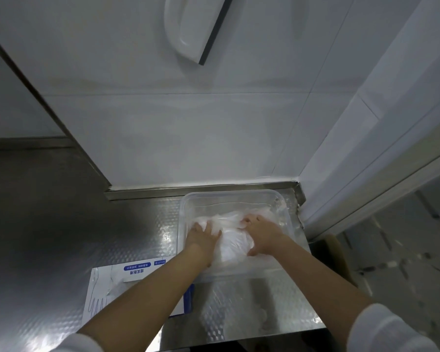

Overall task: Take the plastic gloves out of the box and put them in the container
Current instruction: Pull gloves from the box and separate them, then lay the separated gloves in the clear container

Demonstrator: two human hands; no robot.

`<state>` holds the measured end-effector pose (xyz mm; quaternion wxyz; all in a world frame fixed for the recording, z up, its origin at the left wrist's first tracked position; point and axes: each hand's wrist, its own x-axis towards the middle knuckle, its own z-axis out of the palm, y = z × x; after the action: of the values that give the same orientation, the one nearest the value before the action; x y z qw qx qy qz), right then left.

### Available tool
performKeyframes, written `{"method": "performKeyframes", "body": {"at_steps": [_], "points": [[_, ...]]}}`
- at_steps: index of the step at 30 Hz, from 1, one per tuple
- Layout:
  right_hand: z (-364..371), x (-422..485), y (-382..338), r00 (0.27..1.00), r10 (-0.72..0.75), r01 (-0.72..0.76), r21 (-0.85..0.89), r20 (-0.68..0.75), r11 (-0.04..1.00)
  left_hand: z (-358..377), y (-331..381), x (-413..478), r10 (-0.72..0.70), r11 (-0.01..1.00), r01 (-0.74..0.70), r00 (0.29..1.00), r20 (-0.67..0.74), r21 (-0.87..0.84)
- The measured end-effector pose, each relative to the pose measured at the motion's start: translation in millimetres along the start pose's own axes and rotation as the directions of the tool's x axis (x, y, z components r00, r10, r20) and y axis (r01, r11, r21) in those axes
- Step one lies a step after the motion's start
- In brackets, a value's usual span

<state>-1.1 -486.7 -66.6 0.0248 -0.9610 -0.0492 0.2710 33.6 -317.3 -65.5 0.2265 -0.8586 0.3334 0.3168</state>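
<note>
Box (pixel 104 295): white with blue print, lying flat on the steel counter (pixel 61 237) at near left, partly under the left forearm. Can't tell whether any gloves remain inside.

Left hand (pixel 203 236): inside the container, fingers apart and laid flat on the left flank of the glove pile, apparently pressing.

Plastic gloves (pixel 230 242): a loose, crumpled, translucent heap sitting in the container between the two hands. My read is that they are very light, soft and springy, thin film that slides on itself and puffs back up when released. I'd hold the heap with broad contact from both sides and on top, not by a pinch at one edge, which would likely peel off a few sheets.

Right hand (pixel 262 233): fingers bent over the crown of the heap, thumb splayed down its near side. Whether it is gripping film or only pressing, I can't tell.

Container (pixel 239 193): clear, rectangular, shallow, against the back wall on the right.
</note>
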Motion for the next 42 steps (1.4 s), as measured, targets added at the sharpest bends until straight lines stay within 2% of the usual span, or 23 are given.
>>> {"method": "performKeyframes", "body": {"at_steps": [4, 7, 8, 10, 12, 13, 15, 17, 19, 22, 24, 27, 29, 34, 39, 42], "points": [[-16.2, -7.7, -0.2, 0.999, 0.032, -0.036, 0.113, 0.036, 0.993, -7.6, -8.6, -6.7, -0.004, 0.99, 0.013, 0.998, -0.062, 0.144], [-34.9, -20.3, -4.5, 0.994, 0.084, -0.094, 0.185, 0.065, 0.978, -16.1, -19.6, -21.9, 0.006, 0.984, 0.033, 0.975, -0.222, 0.173], [-42.1, -25.1, -8.3, 0.994, 0.103, -0.107, 0.181, 0.03, 0.978, -18.7, -23.8, -27.7, 0.013, 0.987, 0.036, 0.953, -0.304, 0.154], [-55.1, -35.5, -22.1, 0.977, 0.153, -0.119, 0.221, -0.145, 0.968, -22.0, -31.6, -41.5, 0.013, 0.999, 0.01, 0.865, -0.502, 0.042], [-62.5, -44.3, -43.1, 0.908, 0.174, -0.041, 0.332, -0.381, 0.942, -22.0, -40.9, -57.4, -0.036, 0.987, -0.074, 0.76, -0.649, -0.14], [-64.0, -49.9, -56.7, 0.85, 0.147, 0.051, 0.356, -0.506, 0.933, -18.8, -46.6, -65.4, -0.073, 0.964, -0.124, 0.73, -0.679, -0.237], [-63.6, -59.5, -84.6, 0.72, 0.042, 0.256, 0.321, -0.693, 0.912, -7.1, -60.5, -78.8, -0.141, 0.906, -0.184, 0.717, -0.683, -0.381], [-57.4, -67.5, -114.3, 0.669, -0.097, 0.408, 0.255, -0.737, 0.877, 14.2, -77.7, -91.5, -0.203, 0.87, -0.181, 0.716, -0.668, -0.458], [-43.0, -68.2, -137.6, 0.686, -0.244, 0.517, 0.223, -0.685, 0.827, 36.9, -92.3, -99.1, -0.284, 0.842, -0.121, 0.73, -0.622, -0.526], [-14.2, -64.9, -169.2, 0.685, -0.44, 0.611, 0.129, -0.58, 0.781, 74.7, -106.8, -114.5, -0.338, 0.831, 0.028, 0.819, -0.465, -0.555], [3.7, -61.0, -187.0, 0.746, -0.486, 0.592, 0.12, -0.455, 0.797, 98.8, -111.5, -123.4, -0.334, 0.828, 0.082, 0.867, -0.37, -0.555], [21.5, -52.6, -202.3, 0.886, -0.381, 0.429, 0.157, -0.264, 0.889, 128.4, -115.6, -132.2, -0.295, 0.828, 0.084, 0.906, -0.304, -0.555], [28.4, -44.9, -207.9, 0.928, -0.302, 0.332, 0.12, -0.217, 0.935, 141.5, -118.7, -135.3, -0.231, 0.818, 0.005, 0.918, -0.321, -0.575], [25.0, -34.4, -221.0, 0.944, -0.234, 0.255, 0.065, -0.233, 0.965, 153.5, -120.6, -141.4, -0.125, 0.777, -0.138, 0.922, -0.366, -0.614], [22.6, -28.8, -237.5, 0.935, -0.216, 0.232, 0.026, -0.28, 0.972, 161.3, -117.8, -142.9, -0.112, 0.806, -0.12, 0.93, -0.349, -0.579], [15.8, -28.4, -237.2, 0.954, -0.147, 0.179, 0.104, -0.262, 0.978, 161.8, -117.6, -141.9, -0.131, 0.822, -0.108, 0.92, -0.37, -0.56]]}}
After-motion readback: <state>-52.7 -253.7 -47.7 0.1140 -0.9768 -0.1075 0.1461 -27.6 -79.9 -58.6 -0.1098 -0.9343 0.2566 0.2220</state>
